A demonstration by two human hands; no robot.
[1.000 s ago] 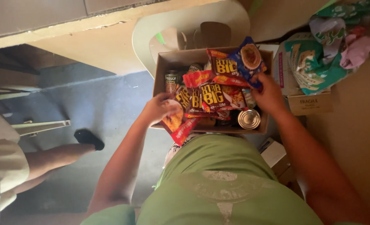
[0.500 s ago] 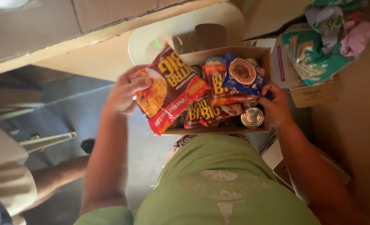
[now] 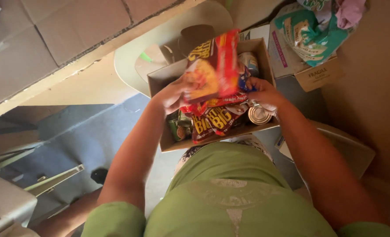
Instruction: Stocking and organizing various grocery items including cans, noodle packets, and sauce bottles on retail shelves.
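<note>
I see a red and yellow snack packet [image 3: 212,66], flat and glossy, with a picture of food on its lower left face. It is somewhat blurred. It stands nearly upright, tilted a little, lifted above the open cardboard box [image 3: 170,77]. My left hand [image 3: 174,94] grips its lower left edge, and its bottom edge hangs just over more red packets [image 3: 217,120] lying flat in the box, beside silver cans [image 3: 260,115].

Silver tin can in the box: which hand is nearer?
Right. The right hand sits just above the silver tin can, inside the cardboard box. The left hand is farther left, holding up a red snack packet.
</note>
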